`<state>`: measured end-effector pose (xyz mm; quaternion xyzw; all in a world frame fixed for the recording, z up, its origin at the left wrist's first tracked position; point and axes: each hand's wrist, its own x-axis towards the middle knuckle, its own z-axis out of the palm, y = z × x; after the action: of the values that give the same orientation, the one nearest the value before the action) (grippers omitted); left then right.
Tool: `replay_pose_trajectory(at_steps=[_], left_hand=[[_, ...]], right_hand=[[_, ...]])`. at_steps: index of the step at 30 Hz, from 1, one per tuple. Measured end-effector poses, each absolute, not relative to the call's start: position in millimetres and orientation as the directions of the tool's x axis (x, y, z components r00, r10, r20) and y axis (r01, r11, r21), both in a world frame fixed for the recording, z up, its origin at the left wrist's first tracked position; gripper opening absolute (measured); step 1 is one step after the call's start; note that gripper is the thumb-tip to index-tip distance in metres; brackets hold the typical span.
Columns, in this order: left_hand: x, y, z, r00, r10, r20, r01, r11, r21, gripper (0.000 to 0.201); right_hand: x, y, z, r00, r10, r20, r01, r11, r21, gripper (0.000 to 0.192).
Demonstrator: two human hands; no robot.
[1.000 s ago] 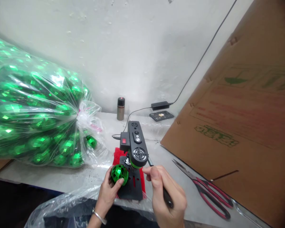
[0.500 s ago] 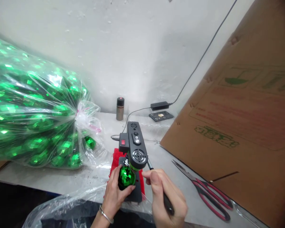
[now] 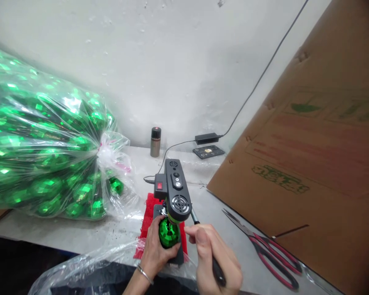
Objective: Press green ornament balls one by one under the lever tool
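My left hand [image 3: 160, 244], with a metal bangle at the wrist, is wrapped around a shiny green faceted ball ornament [image 3: 168, 232]. The ball sits on the dark base plate [image 3: 177, 257] of a small black bench machine [image 3: 177, 184], under the front end of its head. What part of the machine meets the ball is hidden. To the right, my right hand [image 3: 217, 256] is closed on the black-handled lever [image 3: 218, 272], whose metal rod runs up to the machine's side. A red cloth [image 3: 148, 217] lies beneath the base.
At left sits a tied clear bag [image 3: 46, 151] of green balls. Red-and-black scissors [image 3: 263, 250] lie at right before a big cardboard box [image 3: 295, 143]. Behind the machine are a small bottle [image 3: 155, 142], a power adapter [image 3: 208, 138] and a phone-like black slab [image 3: 208, 151]. Clear plastic [image 3: 89, 266] hangs in front.
My left hand and the green ball have shifted slightly right, further under the machine's head. My right hand keeps its grip on the lever, nearly unmoved.
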<state>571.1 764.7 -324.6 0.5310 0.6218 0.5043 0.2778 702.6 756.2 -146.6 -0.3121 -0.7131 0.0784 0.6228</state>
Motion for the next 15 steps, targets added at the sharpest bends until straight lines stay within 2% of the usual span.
replay_pose_trajectory(at_steps=[3, 8, 15], left_hand=[[570.8, 765.4, -329.9, -0.29, 0.929, 0.231, 0.407, -0.099, 0.908, 0.08], [573.7, 765.2, -331.2, -0.276, 0.921, 0.276, 0.45, -0.13, 0.884, 0.078], [576.1, 764.6, -330.5, -0.276, 0.918, 0.284, 0.448, -0.138, 0.883, 0.08]], right_hand=[[701.6, 754.7, -153.8, 0.021, 0.552, 0.833, 0.336, 0.781, -0.526, 0.022], [700.1, 755.5, -165.5, 0.038, 0.503, 0.864, 0.358, 0.8, -0.481, 0.023], [697.0, 752.9, -168.1, 0.08, 0.502, 0.861, 0.396, 0.777, -0.49, 0.023]])
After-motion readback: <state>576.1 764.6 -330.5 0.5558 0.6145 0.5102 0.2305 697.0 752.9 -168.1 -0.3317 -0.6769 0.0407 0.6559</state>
